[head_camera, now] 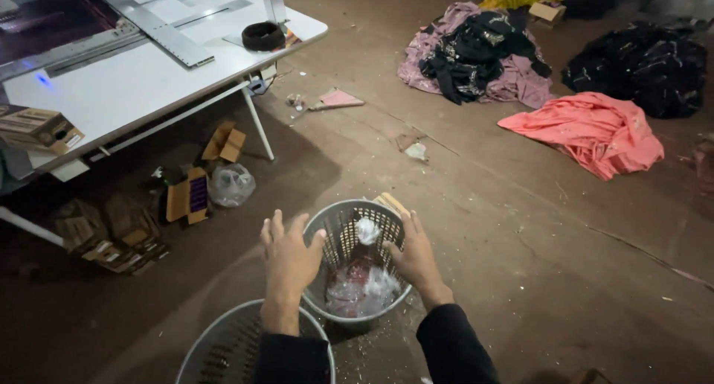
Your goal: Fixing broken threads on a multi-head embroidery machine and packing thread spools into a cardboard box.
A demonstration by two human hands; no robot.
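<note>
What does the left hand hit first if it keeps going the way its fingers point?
Probably nothing soon. The left hand rests on the rim of the grey mesh basket, fingers pointing up-frame over bare floor. Farther along lies a pink scrap, though depth is unclear.

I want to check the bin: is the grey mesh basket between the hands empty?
No, the grey mesh basket holds crumpled clear plastic and something red.

Premises appear to be a garment or textile workshop. A white work table (141, 79) carries a long metal rail (160, 28) of a machine. Heaps of cloth lie on the bare brown earthen floor (520, 242): a coral-pink garment (587, 131), black sequinned fabric (639, 68), a mauve-and-black pile (476, 53). Flattened cardboard boxes (123, 231) sit beneath the table.
</note>
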